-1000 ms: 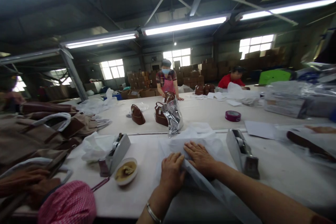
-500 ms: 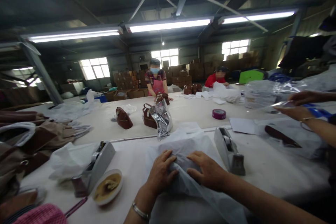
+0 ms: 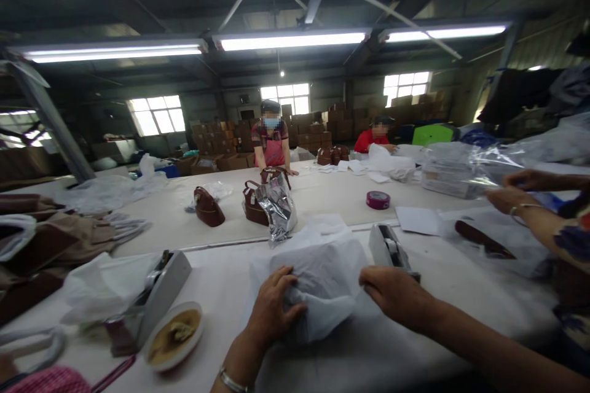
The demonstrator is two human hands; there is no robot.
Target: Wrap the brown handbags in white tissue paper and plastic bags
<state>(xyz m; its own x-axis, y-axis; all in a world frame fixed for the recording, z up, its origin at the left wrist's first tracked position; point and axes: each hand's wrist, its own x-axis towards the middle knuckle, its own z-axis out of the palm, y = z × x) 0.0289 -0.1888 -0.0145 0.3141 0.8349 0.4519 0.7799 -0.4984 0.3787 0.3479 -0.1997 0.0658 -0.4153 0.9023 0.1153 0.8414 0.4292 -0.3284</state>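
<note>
A thin white wrapping sheet lies folded in a bundle on the table in front of me; what is inside, if anything, is hidden. My left hand rests on the bundle's left side with its fingers spread. On the opposite side, my right hand is closed, its fingertips pinching the sheet's edge. Just behind that hand stands a grey tape dispenser. Beyond the bundle, a crumpled silver foil bag leans against a brown handbag.
Left are another tape dispenser, a shallow dish and brown bags. A purple tape roll lies farther back. At right, a co-worker's hands handle clear plastic. Another co-worker stands across the table.
My right hand has gone from lying spread on the sheet to pinching its edge, farther right. The sheet's near flap is now folded up over the bundle. The view has shifted slightly.
</note>
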